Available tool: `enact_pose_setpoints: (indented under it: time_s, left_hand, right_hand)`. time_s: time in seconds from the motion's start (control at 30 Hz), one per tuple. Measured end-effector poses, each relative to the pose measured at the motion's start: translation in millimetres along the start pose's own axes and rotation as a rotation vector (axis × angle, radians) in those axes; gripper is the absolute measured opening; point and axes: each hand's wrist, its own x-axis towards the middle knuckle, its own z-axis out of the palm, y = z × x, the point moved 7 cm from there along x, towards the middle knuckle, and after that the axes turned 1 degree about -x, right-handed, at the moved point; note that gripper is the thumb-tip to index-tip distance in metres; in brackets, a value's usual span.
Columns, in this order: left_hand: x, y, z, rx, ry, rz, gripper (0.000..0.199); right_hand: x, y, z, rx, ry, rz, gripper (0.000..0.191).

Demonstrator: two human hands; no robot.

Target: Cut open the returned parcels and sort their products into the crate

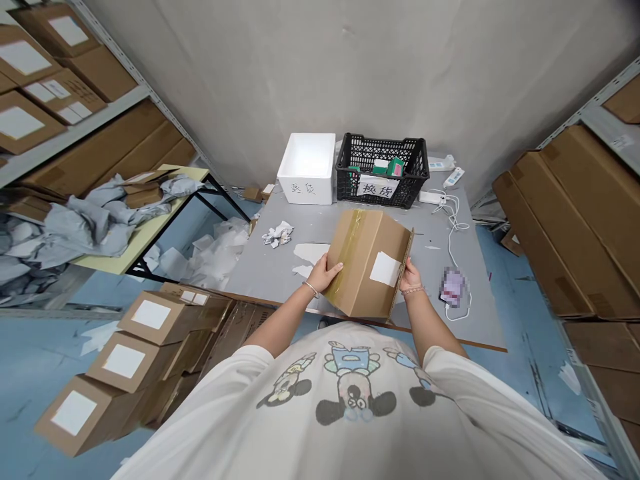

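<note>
A brown cardboard box (361,267) is held tilted between my two hands, over the front part of the grey table (265,267). Yellowish packing tape runs along its left side, and a white label sits on the face toward the right. My left hand (324,275) grips the left side, thumb laid over the taped face. On the opposite side my right hand (410,277) holds the edge by a cardboard flap; some of its fingers are hidden behind the box. Torn white paper (311,252) lies beside the box on the table.
At the table's back stand a white foam box (306,190) and a black plastic crate (383,172) with green-and-white packs inside. Power strips (440,163), white cables and a blurred phone-like item (453,287) lie right. Crumpled paper (279,234) is left. Stacked cartons (133,353) and shelves flank the table.
</note>
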Motion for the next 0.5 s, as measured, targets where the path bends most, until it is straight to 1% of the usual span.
enact_pose_setpoints:
  time_s: [0.13,0.2,0.27,0.3,0.37,0.43,0.5]
  left_hand:
    - [2.6,-4.2,-7.4,0.082,-0.13,-0.029,0.057]
    - [4.8,-8.0,-9.8,0.06,-0.186,-0.034,0.063]
    - [7.5,-13.6,-11.0,-0.015,-0.205,-0.037,0.07]
    - [8.8,-17.6,-11.3,-0.074,-0.196,-0.046,0.071]
    - [11.4,-28.5,-11.6,-0.198,-0.136,-0.096,0.066]
    - [13.1,-40.3,-12.7,-0.283,-0.031,-0.164,0.057]
    - [14.4,-48.2,-14.7,-0.316,0.063,-0.213,0.055]
  right_hand:
    - [4.1,-0.9,-7.3,0.027,0.036,0.045,0.04]
    - [7.8,-3.5,-9.4,0.057,0.05,0.062,0.031]
    - [12.8,-9.7,-6.4,0.08,0.042,0.058,0.026]
    - [15.5,-13.7,-2.4,0.085,0.03,0.051,0.025]
    - [20.5,-21.0,10.4,0.077,-0.008,0.042,0.029]
    - [24.4,-25.3,26.3,0.049,-0.034,0.038,0.039]
    - [27.5,-26.3,41.3,0.001,-0.035,0.02,0.052]
